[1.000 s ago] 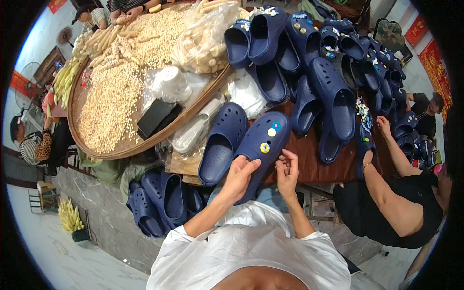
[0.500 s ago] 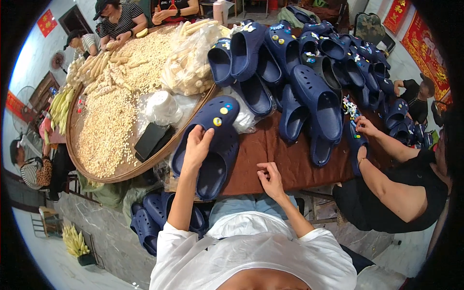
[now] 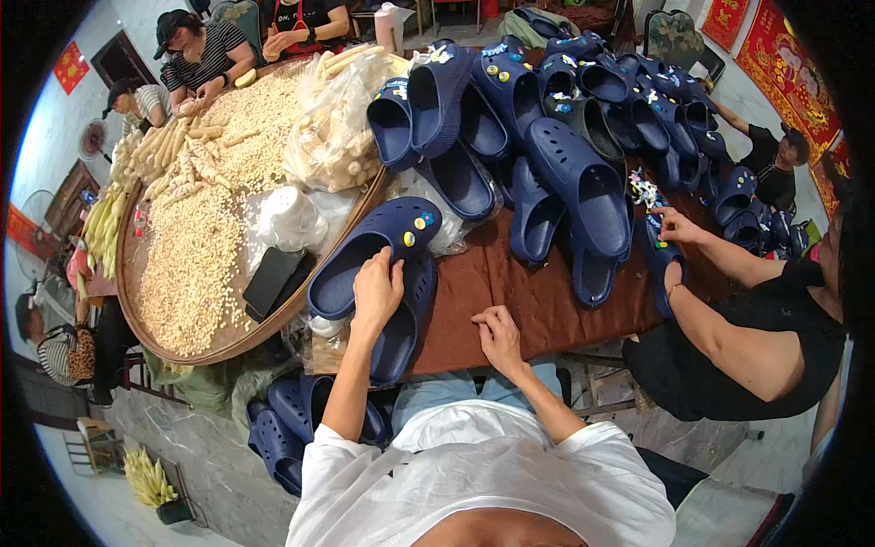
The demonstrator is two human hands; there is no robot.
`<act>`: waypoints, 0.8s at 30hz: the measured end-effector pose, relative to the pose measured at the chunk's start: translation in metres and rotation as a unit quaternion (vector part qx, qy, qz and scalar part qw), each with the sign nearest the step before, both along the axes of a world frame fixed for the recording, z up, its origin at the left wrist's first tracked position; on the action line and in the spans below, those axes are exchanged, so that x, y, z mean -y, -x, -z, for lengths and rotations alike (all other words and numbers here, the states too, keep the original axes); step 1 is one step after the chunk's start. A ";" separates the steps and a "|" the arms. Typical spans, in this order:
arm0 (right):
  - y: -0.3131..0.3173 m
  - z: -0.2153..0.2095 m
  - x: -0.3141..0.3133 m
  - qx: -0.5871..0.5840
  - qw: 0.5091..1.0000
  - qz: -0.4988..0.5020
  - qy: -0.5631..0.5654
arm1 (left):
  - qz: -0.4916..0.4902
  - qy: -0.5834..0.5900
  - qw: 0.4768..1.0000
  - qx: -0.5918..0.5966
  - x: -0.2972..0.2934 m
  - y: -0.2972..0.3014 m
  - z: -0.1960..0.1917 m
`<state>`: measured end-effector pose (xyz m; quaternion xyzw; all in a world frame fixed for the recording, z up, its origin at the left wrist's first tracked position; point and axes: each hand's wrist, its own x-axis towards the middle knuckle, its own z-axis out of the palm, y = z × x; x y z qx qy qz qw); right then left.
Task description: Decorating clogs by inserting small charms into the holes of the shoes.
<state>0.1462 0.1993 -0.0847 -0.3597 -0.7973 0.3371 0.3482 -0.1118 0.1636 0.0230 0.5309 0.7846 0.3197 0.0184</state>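
My left hand [image 3: 376,290] grips the near side of a navy clog [image 3: 344,264], which is tilted, with yellow and blue charms on its toe. A second navy clog [image 3: 394,342] lies under it, partly covered, at the table's near edge. My right hand [image 3: 499,337] rests on the brown cloth [image 3: 474,283], its fingers loosely bent and no object visible in them. Beyond it lies a pile of navy clogs, the nearest a large plain clog [image 3: 574,173] resting on another. A co-worker's hands [image 3: 674,246] at the right touch a clog with charms [image 3: 652,219].
At the left stands a wide round tray [image 3: 182,351] of corn kernels with cobs, a plastic bag of cobs [image 3: 342,137], a white cup [image 3: 287,214] and a black phone [image 3: 271,283]. More clogs [image 3: 283,415] lie below the table. Other people sit around.
The view has shifted, moving the table's things leftward. The clog in my left hand has turned to lie flatter, showing more of its opening. My right hand stays on the cloth, fingers slightly more curled.
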 end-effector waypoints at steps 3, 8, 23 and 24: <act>0.001 0.000 0.003 0.008 0.998 -0.005 -0.062 | 0.018 -0.020 1.000 0.009 0.003 0.002 -0.003; 0.001 0.001 0.001 0.014 0.998 -0.005 -0.069 | 0.044 -0.089 0.995 -0.001 0.015 0.003 -0.011; 0.030 -0.078 -0.086 -0.039 0.995 -0.060 -0.064 | -0.022 -0.044 0.998 -0.025 0.036 -0.008 0.002; 0.039 -0.087 -0.103 -0.056 0.992 -0.055 -0.095 | -0.024 -0.053 0.998 -0.031 0.034 -0.009 0.003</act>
